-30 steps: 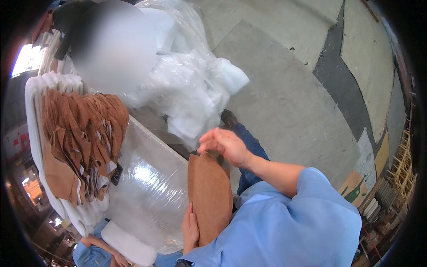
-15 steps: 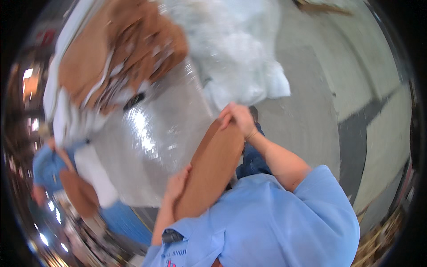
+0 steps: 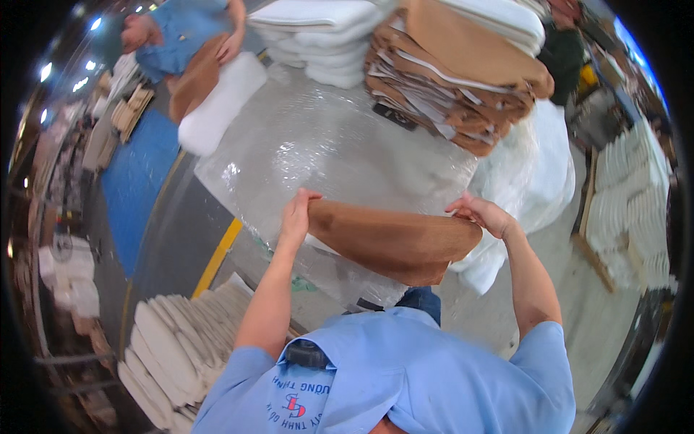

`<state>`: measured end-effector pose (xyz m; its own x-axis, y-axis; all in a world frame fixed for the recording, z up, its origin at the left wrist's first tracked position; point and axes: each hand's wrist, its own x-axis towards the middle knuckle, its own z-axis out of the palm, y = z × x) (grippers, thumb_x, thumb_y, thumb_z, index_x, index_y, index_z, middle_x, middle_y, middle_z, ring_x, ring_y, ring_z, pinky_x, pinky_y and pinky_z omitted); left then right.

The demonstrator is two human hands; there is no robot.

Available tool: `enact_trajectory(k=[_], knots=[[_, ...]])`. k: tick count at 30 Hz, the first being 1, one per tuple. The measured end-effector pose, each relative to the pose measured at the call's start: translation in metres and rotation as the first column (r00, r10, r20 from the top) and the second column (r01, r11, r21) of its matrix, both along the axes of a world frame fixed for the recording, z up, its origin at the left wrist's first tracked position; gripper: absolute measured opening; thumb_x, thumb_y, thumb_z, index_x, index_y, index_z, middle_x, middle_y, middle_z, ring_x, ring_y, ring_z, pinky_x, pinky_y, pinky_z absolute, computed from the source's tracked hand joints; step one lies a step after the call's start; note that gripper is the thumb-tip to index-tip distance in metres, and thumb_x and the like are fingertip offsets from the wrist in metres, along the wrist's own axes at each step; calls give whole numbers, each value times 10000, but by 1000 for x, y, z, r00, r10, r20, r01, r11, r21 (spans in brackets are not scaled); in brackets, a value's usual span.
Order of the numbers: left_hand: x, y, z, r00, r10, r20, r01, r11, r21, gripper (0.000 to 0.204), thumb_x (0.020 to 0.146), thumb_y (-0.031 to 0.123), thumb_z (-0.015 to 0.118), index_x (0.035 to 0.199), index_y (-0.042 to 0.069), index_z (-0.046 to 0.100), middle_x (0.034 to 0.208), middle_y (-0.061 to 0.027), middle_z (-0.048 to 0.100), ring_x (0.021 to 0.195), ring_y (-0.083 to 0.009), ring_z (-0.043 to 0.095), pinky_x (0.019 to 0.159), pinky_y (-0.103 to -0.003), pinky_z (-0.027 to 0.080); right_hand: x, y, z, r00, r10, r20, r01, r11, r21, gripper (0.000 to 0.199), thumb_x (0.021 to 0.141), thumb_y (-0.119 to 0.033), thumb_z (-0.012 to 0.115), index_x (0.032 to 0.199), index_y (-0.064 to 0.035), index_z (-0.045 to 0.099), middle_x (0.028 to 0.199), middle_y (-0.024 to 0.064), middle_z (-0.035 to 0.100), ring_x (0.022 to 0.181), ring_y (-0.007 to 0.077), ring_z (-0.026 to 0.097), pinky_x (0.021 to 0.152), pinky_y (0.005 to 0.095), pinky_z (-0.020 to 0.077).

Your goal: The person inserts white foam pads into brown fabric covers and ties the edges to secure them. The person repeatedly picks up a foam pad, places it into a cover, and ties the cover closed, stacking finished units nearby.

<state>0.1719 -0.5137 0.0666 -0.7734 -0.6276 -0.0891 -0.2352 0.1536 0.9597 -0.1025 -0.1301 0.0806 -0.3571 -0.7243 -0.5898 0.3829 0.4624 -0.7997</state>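
In front of my body, a brown fabric cushion cover [image 3: 394, 242] is stretched sideways between my hands. A narrow strip of white shows under its left part. My left hand [image 3: 295, 215] grips its left end, and the fingers of my right hand [image 3: 483, 215] pinch its upper right corner. The cover hangs over the near edge of a worktop wrapped in clear plastic film [image 3: 325, 152]. Beyond it lies a messy pile of folded brown covers [image 3: 463, 58], with a small black object [image 3: 395, 116] at its near side.
White foam pads [image 3: 325, 43] are stacked at the far edge. A co-worker [image 3: 181, 36] at the far left holds a brown cover beside a white pad [image 3: 220, 105]. Plastic-wrapped white bundles [image 3: 535, 173] stand right; beige pads [image 3: 181, 347] lie lower left; a pallet of white pads [image 3: 629, 202] stands far right.
My view has turned left, so the worktop now lies straight ahead. The cover has swung from steeply slanted to nearly level, and my hands have moved to its two upper ends.
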Motion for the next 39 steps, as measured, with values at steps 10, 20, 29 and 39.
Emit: enact_trajectory(k=[10, 20, 29, 39], knots=[[68, 46, -74, 773, 634, 24, -538, 636, 553, 370, 1077, 370, 594, 1250, 43, 589, 1004, -66, 651, 897, -172, 653, 777, -319, 532, 81, -96, 65, 307, 484, -819, -296, 867, 401, 739, 696, -438, 928, 1265, -56, 652, 1087, 212, 755, 1048, 439, 699, 911, 498, 549], [-7, 88, 2, 955, 277, -104, -210, 882, 422, 473, 1017, 385, 711, 1307, 51, 543, 1030, -70, 654, 951, -140, 617, 824, -308, 509, 151, -56, 90, 635, -105, -765, 189, 982, 22, 602, 756, -283, 930, 1214, -9, 652, 989, 193, 777, 905, 310, 768, 805, 408, 580], [-104, 44, 47, 968, -99, -229, 202, 850, 486, 380, 1106, 328, 563, 1295, 14, 666, 1141, -60, 725, 997, -140, 669, 890, -303, 543, 243, -87, 121, 738, -311, -599, 243, 950, -193, 832, 767, -327, 913, 1371, 41, 476, 1244, 256, 641, 1170, 391, 656, 992, 451, 530], [-14, 122, 4, 783, -559, 275, 506, 828, 241, 391, 1095, 324, 580, 1309, 7, 664, 1166, -68, 726, 1015, -147, 675, 901, -305, 545, 223, -10, -37, 583, -811, 51, 812, 581, -49, 698, 909, -374, 856, 1384, -37, 473, 1184, 125, 640, 1031, 199, 610, 907, 371, 522]])
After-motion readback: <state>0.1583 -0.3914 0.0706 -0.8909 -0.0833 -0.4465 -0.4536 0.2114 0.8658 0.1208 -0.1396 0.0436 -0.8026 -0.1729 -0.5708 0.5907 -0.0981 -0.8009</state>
